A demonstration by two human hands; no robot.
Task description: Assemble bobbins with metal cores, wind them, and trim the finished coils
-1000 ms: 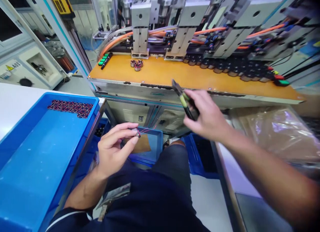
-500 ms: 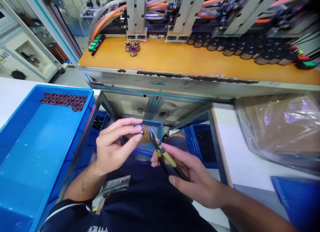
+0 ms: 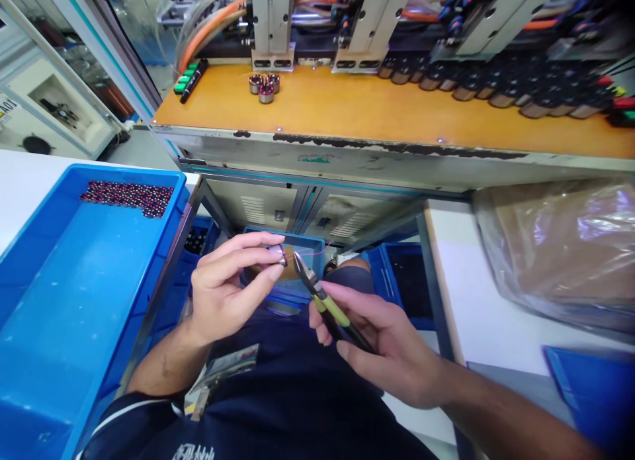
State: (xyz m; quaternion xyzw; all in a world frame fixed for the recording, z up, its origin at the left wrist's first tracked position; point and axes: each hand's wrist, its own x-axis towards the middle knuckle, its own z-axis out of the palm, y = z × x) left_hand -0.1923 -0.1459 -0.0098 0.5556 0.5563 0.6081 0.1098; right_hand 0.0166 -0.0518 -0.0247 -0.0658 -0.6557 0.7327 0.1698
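Between the thumb and fingers of my left hand [image 3: 231, 291] is a small wound motor stator [image 3: 282, 255], a metal ring with thin reddish wires trailing to the right. My right hand [image 3: 381, 344] is wrapped round a pair of cutting pliers [image 3: 327, 308] with yellow-green and black handles. The plier jaws point up and left, close to the wires just right of the stator. From this angle the jaws look closed; whether a wire lies between them I cannot tell.
On the left, a blue tray [image 3: 44, 301] holds rows of small wound parts [image 3: 126, 194]. Three stators [image 3: 266, 88] and some markers [image 3: 191, 80] sit on the orange bench [image 3: 347, 112], with dark cylindrical parts [image 3: 526, 89] farther right. A plastic-wrapped carton [image 3: 560, 248] lies on the right table.
The plier handles have drawn together and the jaws have closed. A pink wire now reaches farther up and right. My left hand stays put with the stator.
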